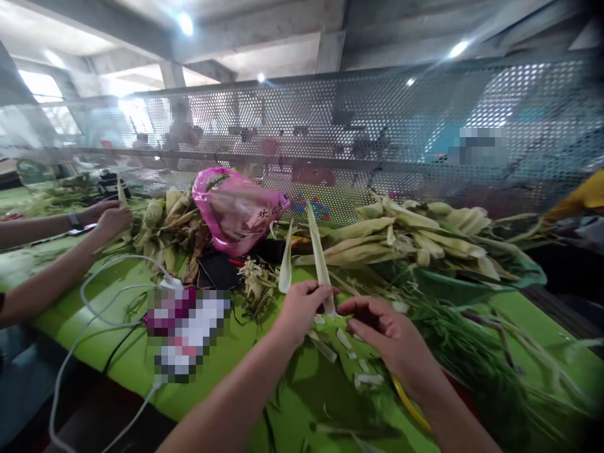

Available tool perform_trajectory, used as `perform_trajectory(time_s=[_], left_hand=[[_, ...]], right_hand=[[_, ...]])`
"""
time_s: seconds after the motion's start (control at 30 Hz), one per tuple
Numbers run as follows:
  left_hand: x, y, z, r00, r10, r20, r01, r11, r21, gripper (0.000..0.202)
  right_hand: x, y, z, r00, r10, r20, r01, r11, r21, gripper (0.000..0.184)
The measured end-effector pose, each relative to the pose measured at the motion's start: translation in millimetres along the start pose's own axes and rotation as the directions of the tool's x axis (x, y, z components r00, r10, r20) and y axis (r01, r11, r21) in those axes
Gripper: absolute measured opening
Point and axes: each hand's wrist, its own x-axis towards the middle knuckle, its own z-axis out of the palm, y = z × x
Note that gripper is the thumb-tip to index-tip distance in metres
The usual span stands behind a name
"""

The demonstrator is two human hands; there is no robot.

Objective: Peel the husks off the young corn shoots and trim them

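My left hand [304,308] pinches a long pale corn husk strip [319,248] near its lower end, with the pointed tip upward. Close to its fingertips, my right hand [389,327] has a curled index finger and a thumb slightly apart, with nothing visible between them. Beyond my left hand stands a second pale husk piece [285,264]; whether that hand touches it I cannot tell. Small cut husk bits [368,380] lie scattered on the green tabletop [302,415] under my hands. A yellow curved thing [409,406] is partly hidden by my right forearm.
Husks heap up in a green basket [481,289] at right, above a green fibrous bundle [472,352]. A pink plastic bag [236,214] stands at the back before a perforated metal screen [302,119]. White cables [94,302] loop at left, where another person's hands [113,217] hold a husk.
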Motion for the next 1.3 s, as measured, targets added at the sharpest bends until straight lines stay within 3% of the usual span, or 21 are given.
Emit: perform_trajectory(time_s=[0.13, 0.3, 0.77, 0.97, 1.17, 1.3], left_hand=[[-2, -1, -0.9, 1.000, -0.001, 0.015, 0.001, 1.000, -0.002, 0.032], [-4, -5, 2.1, 0.999, 0.032, 0.043, -0.032, 0.999, -0.008, 0.031], [-12, 5, 3.4, 0.993, -0.051, 0.107, 0.059, 0.996, -0.067, 0.031], [-13, 5, 4.1, 0.983, -0.081, 0.166, 0.101, 0.988, -0.117, 0.032], [-12, 3, 2.2, 0.982, -0.105, 0.157, 0.134, 0.974, -0.184, 0.035], [-13, 5, 1.0, 0.984, -0.108, 0.140, 0.133, 0.974, -0.182, 0.028]], right_hand=[[0, 8, 5, 0.992, -0.129, -0.005, 0.126, 0.977, -0.169, 0.017], [1, 12, 6, 0.977, -0.211, -0.003, 0.205, 0.950, -0.236, 0.015], [2, 14, 2, 0.990, 0.021, -0.141, -0.033, 0.996, -0.077, 0.027], [1, 10, 3, 0.979, 0.029, -0.204, -0.013, 0.997, 0.079, 0.031], [0, 6, 2, 0.984, 0.025, -0.176, -0.006, 0.994, 0.107, 0.023], [1, 7, 0, 0.988, 0.034, -0.149, -0.017, 0.993, 0.115, 0.029]])
